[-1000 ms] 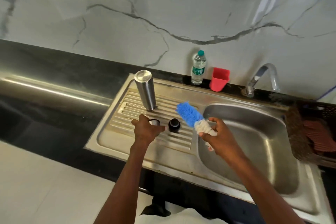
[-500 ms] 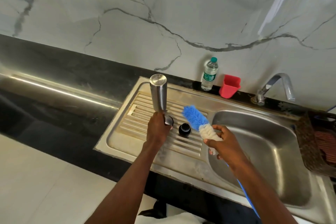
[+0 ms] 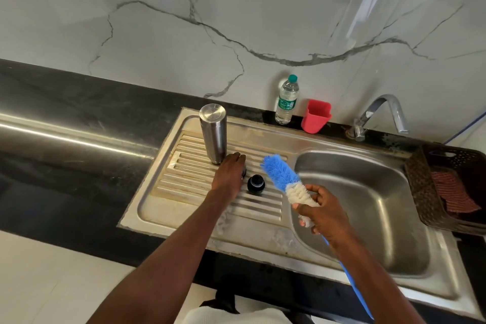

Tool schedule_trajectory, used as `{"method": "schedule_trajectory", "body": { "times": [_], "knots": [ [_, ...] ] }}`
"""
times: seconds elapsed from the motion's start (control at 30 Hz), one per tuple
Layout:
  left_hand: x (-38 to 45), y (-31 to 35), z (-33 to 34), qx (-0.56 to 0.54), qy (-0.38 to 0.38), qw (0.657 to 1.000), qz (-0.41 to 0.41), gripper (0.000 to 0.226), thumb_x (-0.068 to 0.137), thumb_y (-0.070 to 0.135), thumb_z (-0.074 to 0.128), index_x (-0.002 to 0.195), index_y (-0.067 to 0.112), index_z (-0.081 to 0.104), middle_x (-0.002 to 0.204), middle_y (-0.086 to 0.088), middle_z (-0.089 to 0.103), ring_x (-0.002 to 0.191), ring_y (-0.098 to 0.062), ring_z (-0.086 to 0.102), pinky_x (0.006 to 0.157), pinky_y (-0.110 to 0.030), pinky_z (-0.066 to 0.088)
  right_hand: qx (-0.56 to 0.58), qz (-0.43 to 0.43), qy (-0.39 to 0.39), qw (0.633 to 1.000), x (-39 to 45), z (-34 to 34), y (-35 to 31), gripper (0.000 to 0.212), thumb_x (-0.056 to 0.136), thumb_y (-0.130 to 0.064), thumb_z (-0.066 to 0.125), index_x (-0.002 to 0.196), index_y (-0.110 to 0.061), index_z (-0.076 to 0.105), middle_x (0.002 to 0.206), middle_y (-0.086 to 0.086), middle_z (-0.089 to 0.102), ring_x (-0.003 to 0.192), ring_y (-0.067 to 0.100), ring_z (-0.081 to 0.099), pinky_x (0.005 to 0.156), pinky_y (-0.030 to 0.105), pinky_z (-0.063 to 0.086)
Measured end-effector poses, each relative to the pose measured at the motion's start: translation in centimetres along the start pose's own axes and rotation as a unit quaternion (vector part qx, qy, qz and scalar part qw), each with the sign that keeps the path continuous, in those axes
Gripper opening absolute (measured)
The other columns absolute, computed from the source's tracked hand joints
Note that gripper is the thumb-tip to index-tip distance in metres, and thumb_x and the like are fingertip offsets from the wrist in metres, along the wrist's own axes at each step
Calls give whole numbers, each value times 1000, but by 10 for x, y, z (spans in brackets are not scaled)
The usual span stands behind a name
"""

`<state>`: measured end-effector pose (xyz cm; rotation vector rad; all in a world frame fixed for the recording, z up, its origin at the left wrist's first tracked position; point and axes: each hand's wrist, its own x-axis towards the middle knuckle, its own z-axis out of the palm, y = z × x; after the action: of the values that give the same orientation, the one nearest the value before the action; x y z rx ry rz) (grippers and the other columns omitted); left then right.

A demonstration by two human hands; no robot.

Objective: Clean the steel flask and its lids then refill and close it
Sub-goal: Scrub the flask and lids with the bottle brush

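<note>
The steel flask (image 3: 213, 134) stands inverted left of centre on the drainboard (image 3: 184, 192): rigid, smooth, slippery wet; grasp mid-body. Your left hand (image 3: 228, 176) covers a small lid, grip unclear; your right hand (image 3: 324, 214) clasps the bottle brush (image 3: 286, 179).

Brushed steel flask (image 3: 213, 134) on a dull, stained metal drainboard (image 3: 168, 208); soft-bristled brush (image 3: 282, 175); glossy marble wall (image 3: 184, 34).

One flask (image 3: 213, 134) and one black lid (image 3: 256, 184) are sitting by the left hand (image 3: 229, 176); one brush (image 3: 286, 181) is sticking out of the right hand (image 3: 324, 214).
</note>
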<state>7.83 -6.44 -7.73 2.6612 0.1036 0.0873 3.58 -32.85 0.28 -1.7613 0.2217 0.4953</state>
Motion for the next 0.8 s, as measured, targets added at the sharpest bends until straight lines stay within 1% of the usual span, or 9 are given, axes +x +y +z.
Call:
{"method": "schedule_trajectory", "body": {
  "times": [0.13, 0.23, 0.33, 0.4, 0.47, 0.53, 0.6, 0.73, 0.8],
  "knots": [
    [2, -5, 9, -1, -5, 1000, 16, 56, 79, -13, 69, 133, 2, 59, 135, -15, 61, 129, -36, 54, 103, -49, 50, -15, 0, 11, 1000, 7, -7, 1, 53, 83, -8, 83, 129, -19, 59, 116, 4, 72, 79, 21, 69, 43, 15, 42],
    [-1, -6, 11, 2, 3, 1000, 18, 72, 77, -17, 72, 145, 1, 53, 149, -18, 53, 141, -37, 47, 115, -48, 44, -25, 3, 18, 1000, 13, -15, 4, 50, 83, -13, 84, 126, -23, 60, 115, 0, 73, 77, 25, 72, 41, 21, 41],
    [-19, 4, 8, -26, 62, 998, 10, 75, 77, -17, 67, 147, 3, 52, 153, -18, 49, 144, -37, 43, 119, -48, 40, -35, 21, 25, 999, 18, -25, 7, 45, 86, -18, 82, 124, -26, 59, 112, -4, 74, 67, 25, 75, 42, 23, 39],
    [-35, 16, 10, -54, 119, 991, -1, 56, 85, -6, 63, 139, 6, 57, 143, -13, 55, 134, -33, 50, 111, -49, 48, -35, 34, 34, 998, 21, -32, 9, 42, 87, -20, 80, 124, -26, 59, 112, -3, 73, 62, 24, 74, 43, 23, 38],
    [-47, 28, 16, -51, 140, 989, -24, 42, 97, 15, 64, 138, 10, 58, 139, -9, 58, 129, -30, 51, 106, -48, 49, -31, 40, 35, 998, 24, -38, 10, 41, 88, -21, 80, 123, -25, 60, 111, -2, 74, 59, 24, 73, 43, 23, 37],
    [-48, 39, 28, 1, 93, 993, -67, 56, 97, 37, 68, 145, 13, 53, 142, -8, 56, 130, -32, 49, 107, -49, 46, -26, 37, 29, 999, 27, -45, 9, 38, 88, -22, 80, 121, -26, 60, 111, -2, 73, 57, 22, 70, 42, 23, 37],
    [-44, 46, 38, 58, 40, 992, -101, 66, 93, 45, 70, 148, 14, 49, 143, -8, 55, 131, -34, 49, 104, -49, 44, -21, 29, 20, 999, 28, -48, 7, 36, 88, -23, 80, 118, -28, 61, 112, -2, 71, 54, 20, 66, 41, 22, 35],
    [-35, 59, 45, 79, 32, 989, -117, 43, 88, 42, 74, 123, 22, 62, 131, -2, 64, 121, -28, 60, 98, -45, 43, -12, 9, 4, 1000, 31, -58, 5, 39, 88, -24, 80, 121, -31, 60, 115, -1, 68, 54, 20, 63, 39, 20, 33],
    [-29, 68, 43, -8, 59, 987, -150, 33, 83, 36, 80, 109, 24, 64, 116, 1, 68, 107, -25, 67, 91, -42, 51, -16, -10, 10, 1000, 30, -62, 3, 44, 89, -20, 78, 128, -30, 59, 116, 2, 67, 58, 20, 63, 38, 20, 36]
  ]
}}
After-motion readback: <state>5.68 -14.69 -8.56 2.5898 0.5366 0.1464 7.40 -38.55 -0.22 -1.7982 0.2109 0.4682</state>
